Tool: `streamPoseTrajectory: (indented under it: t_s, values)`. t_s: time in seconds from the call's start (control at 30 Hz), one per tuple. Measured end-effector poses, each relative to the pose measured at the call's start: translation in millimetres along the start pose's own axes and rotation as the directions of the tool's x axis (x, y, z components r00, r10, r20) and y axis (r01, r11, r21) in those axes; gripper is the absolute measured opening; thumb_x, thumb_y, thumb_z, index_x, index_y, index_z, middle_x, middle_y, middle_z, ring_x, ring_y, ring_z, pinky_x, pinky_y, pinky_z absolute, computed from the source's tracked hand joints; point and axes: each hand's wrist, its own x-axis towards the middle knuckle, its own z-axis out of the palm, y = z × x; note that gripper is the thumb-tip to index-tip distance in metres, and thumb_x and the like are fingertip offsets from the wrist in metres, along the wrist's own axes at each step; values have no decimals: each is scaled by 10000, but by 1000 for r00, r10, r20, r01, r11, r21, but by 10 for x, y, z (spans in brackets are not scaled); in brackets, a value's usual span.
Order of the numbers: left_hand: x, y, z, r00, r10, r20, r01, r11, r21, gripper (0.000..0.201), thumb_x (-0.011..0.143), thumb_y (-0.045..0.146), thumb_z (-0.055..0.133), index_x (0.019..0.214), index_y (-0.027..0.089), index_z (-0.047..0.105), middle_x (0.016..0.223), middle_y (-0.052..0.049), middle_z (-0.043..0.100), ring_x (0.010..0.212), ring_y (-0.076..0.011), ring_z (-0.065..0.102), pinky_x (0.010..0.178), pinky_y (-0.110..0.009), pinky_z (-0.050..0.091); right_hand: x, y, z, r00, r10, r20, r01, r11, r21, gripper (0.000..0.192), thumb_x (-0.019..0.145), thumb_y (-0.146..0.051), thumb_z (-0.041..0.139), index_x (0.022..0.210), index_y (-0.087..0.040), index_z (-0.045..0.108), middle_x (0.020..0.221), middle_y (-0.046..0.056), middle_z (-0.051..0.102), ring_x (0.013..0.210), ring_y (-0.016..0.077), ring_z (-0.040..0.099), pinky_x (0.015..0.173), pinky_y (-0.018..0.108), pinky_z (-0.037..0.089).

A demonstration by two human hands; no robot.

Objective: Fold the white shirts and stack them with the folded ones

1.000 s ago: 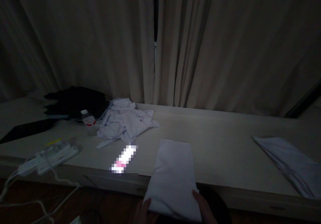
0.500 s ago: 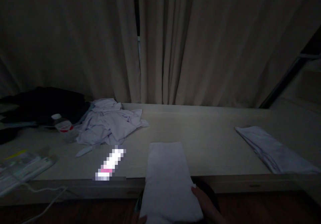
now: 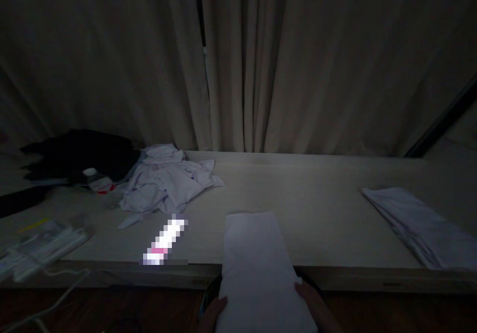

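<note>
While both hands are gripping its near end at the bottom centre, left hand (image 3: 213, 313) and right hand (image 3: 312, 305) fingers curled around the edges, the folded white cloth (image 3: 257, 268) is lying half across the table (image 3: 316, 208) edge, keeping flat.

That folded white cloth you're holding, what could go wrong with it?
The folded white cloth hangs half over the table edge, with the left hand and right hand gripping only its near end, so it might sag and unfold. The room is very dim, so a sleeve could perhaps knock the plastic bottle beside the crumpled white clothes.
</note>
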Motion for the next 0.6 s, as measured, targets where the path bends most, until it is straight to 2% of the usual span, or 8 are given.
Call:
streamPoseTrajectory:
  t_s: [0.1,0.2,0.3,0.37,0.4,0.47,0.53,0.6]
  values:
    - [24,136,196,986,-71,148,82,994,-71,543,586,539,702,986,177,647,1078,-145,690,1104,-334,593,958,-477,457,-37,9,-99,999,44,20,-44,999,25,749,476,-712,688,961,-141,700,1106,138,674,1081,323,571,980,428,394]
    - [147,201,397,945,-3,326,51,989,-137,596,600,461,740,1089,148,606,1081,-153,690,1033,-307,635,941,-445,466,-61,-3,-237,996,85,-7,-84,996,34,678,471,-666,719,914,-154,713,1078,129,687,1073,321,578,977,423,401]
    - [272,281,613,945,96,312,-43,984,-172,569,641,392,730,1121,134,569,1102,-161,678,991,-281,650,922,-419,470,-64,-219,-389,993,119,22,-120,988,93,604,559,-636,683,932,-161,707,1060,129,692,1017,310,610,912,422,451]
    - [279,450,794,953,149,265,-108,981,-164,518,665,376,705,1095,121,567,1103,-172,671,971,-275,650,888,-410,481,-54,-524,-481,992,128,5,-128,988,92,560,552,-607,699,899,-168,708,1046,125,696,977,301,624,870,408,476]
    - [252,586,895,948,182,261,-144,977,-159,492,678,367,688,1086,120,566,1099,-172,669,960,-270,649,866,-403,488,-44,-718,-521,994,112,-14,-111,991,78,537,532,-586,718,876,-173,708,1040,120,698,962,296,626,855,397,483]
    - [152,957,1101,907,297,297,-255,951,-174,442,724,345,629,1105,135,546,1089,-148,668,923,-239,646,820,-373,496,-14,-1154,-582,998,44,-51,-42,998,42,482,512,-540,749,835,-185,704,1009,107,706,916,273,631,816,363,494]
    - [34,1415,1285,837,433,336,-410,901,-142,386,764,321,576,1094,123,538,1040,-144,667,847,-205,635,766,-342,495,33,-1595,-620,997,-28,-66,29,999,23,422,557,-504,747,834,-190,697,954,90,714,819,229,635,722,316,503]
    - [-58,1870,1426,805,490,335,-471,871,-141,338,755,302,590,1042,126,550,983,-117,666,775,-170,613,721,-303,482,87,-1976,-644,992,-92,-90,94,995,22,379,617,-456,735,885,-193,683,912,70,715,708,183,618,605,271,482]
